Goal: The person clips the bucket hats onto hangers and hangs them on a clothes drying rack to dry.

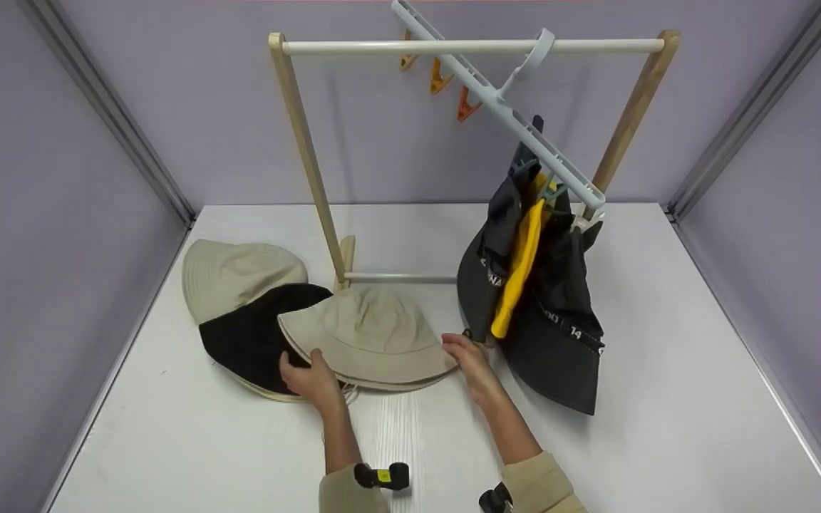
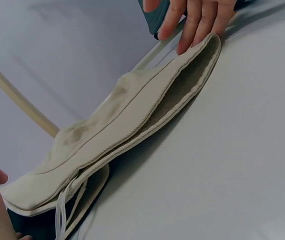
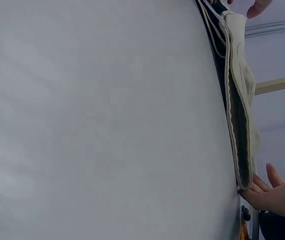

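Front beige bucket hat [image 1: 382, 328] lies flattish on the surface [image 1: 667, 442], between the two hands, left part overlapping a black hat [image 1: 250, 338]. Long axis runs side to side, dipping a bit toward the person at the right end in the head view; crown away from the person, brim edge toward them.

Right hand [image 1: 474, 367] at the right end: fingers fairly straight, some touching the brim edge, grip apart, clamped on nothing. Left hand [image 1: 316, 383] at the front-left of the brim, thumb and fingers spread, grip apart too; can't tell if it touches the hat. Right hand counts as nearer by its contact; left is just beside.

Left wrist view: brim layers gape toward the right end, thin white cord [image 2: 60, 215] hangs near the left end.

Second beige bucket hat [image 1: 239, 274] behind and left, partly covered by the black one. Right of the right hand, dark hats [image 1: 553, 370] with white lettering and a yellow cloth piece [image 1: 521, 274] hang from a pale clip hanger [image 1: 496, 107] on the white rail [image 1: 353, 48] of a wooden stand [image 1: 311, 157]. Right hand near these, left well apart.
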Demonstrator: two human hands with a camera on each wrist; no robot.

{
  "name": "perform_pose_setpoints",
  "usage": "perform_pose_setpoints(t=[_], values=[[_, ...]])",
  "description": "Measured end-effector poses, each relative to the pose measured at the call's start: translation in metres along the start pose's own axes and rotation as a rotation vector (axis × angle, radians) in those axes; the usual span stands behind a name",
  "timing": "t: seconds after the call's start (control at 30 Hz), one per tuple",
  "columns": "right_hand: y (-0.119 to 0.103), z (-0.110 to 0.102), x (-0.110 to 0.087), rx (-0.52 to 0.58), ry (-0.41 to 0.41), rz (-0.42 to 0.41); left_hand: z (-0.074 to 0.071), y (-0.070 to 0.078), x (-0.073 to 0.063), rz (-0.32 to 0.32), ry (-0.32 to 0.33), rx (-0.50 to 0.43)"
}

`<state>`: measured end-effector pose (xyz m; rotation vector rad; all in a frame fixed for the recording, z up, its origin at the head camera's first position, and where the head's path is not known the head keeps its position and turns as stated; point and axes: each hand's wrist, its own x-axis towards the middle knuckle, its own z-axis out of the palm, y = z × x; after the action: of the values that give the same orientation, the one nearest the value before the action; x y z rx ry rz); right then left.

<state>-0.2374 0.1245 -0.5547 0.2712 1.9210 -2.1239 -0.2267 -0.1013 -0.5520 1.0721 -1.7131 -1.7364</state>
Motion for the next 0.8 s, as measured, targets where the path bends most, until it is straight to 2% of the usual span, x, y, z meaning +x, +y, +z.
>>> perform_pose_setpoints(t=[0.23, 0.37, 0.5, 0.6, 0.7, 0.8], values=[[-0.004, 0.003, -0.001, 0.05, 0.018, 0.053, 0.001, -0.003, -0.002, -0.041, -0.034, -0.101], [-0.002, 0.004, -0.002, 0.114, 0.027, 0.122, 0.001, -0.007, -0.003, -0.04, -0.013, -0.11], [0.003, 0.006, -0.002, 0.233, -0.003, 0.167, 0.002, -0.011, -0.004, -0.038, 0.019, -0.106], [0.003, 0.009, -0.004, 0.278, -0.051, 0.172, 0.004, -0.012, -0.006, -0.048, 0.023, -0.119], [0.003, 0.013, -0.006, 0.246, -0.091, 0.163, 0.006, -0.012, -0.008, -0.071, -0.014, -0.158], [0.004, 0.016, -0.008, 0.198, -0.137, 0.157, 0.006, -0.011, -0.01, -0.107, -0.079, -0.225]])
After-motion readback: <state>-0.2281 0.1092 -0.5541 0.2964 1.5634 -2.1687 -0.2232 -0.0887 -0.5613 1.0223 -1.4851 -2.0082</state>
